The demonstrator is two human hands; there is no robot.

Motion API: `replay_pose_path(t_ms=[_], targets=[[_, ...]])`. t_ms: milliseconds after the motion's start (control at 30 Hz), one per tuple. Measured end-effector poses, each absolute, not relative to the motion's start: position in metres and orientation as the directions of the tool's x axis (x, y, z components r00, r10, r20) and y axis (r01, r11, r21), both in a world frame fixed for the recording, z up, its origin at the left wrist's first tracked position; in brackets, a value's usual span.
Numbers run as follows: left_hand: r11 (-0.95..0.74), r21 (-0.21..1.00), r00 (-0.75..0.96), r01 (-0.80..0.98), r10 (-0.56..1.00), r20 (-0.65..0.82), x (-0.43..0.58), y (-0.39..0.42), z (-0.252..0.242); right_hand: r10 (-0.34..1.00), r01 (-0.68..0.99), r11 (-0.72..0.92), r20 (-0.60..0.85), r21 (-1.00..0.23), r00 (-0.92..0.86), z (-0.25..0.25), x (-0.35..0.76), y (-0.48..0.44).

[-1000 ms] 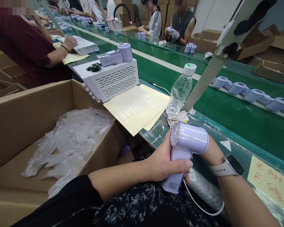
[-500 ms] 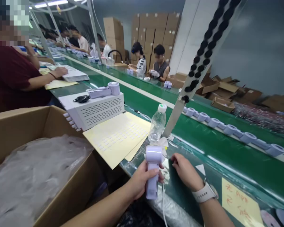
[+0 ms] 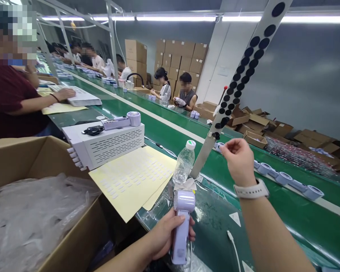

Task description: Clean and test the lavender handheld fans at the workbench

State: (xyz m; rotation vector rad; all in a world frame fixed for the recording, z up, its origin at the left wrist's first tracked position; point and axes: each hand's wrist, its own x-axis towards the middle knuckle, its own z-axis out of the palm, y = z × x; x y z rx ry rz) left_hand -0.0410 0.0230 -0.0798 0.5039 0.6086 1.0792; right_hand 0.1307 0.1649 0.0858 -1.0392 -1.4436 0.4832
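My left hand [image 3: 167, 236] is wrapped round the handle of a lilac hand-held fan [image 3: 182, 223], held upright at the near edge of the bench. My right hand [image 3: 238, 159], with a white watch on the wrist, is raised beside a slanted white strip [image 3: 238, 88] that carries several black round stickers. Its fingers are curled in a pinch close to the lowest stickers; whether anything is between them I cannot make out.
A water bottle [image 3: 184, 163] stands by the strip's foot. Yellow sticker sheets [image 3: 133, 179] lie beside a white vented box [image 3: 104, 143]. A cardboard box with plastic bags [image 3: 31, 211] sits at left. Fans ride the green conveyor [image 3: 286, 181]. Other people work along the line.
My right hand has risen from the bench surface up to the sticker strip. My left hand has kept its hold on the fan. The camera has tilted upward.
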Motion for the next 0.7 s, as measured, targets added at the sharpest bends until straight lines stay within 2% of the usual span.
replay_pose_path(t_ms=[133, 267, 400, 567, 700], targets=[[0.39, 0.624, 0.363, -0.677, 0.915, -0.177, -0.044, 0.02, -0.082, 0.749, 0.255, 0.585, 0.633, -0.77, 0.194, 0.105, 0.116, 0.191], [0.386, 0.634, 0.411, -0.671, 0.904, -0.115, -0.046, 0.021, -0.091, 0.665, 0.41, 0.582, 0.701, -0.702, 0.258, 0.105, 0.107, 0.2], [0.424, 0.657, 0.486, -0.623, 0.868, -0.099, -0.047, 0.024, -0.094, 0.635, 0.529, 0.534, 0.726, -0.659, 0.263, 0.11, 0.104, 0.203], [0.393, 0.685, 0.474, -0.614, 0.877, -0.079, -0.056, 0.013, -0.073, 0.743, 0.585, 0.404, 0.625, -0.703, 0.238, 0.114, 0.13, 0.185], [0.362, 0.681, 0.522, -0.636, 0.852, 0.034, -0.063, -0.006, -0.039, 0.771, 0.598, 0.402, 0.608, -0.694, 0.188, 0.094, 0.165, 0.134]])
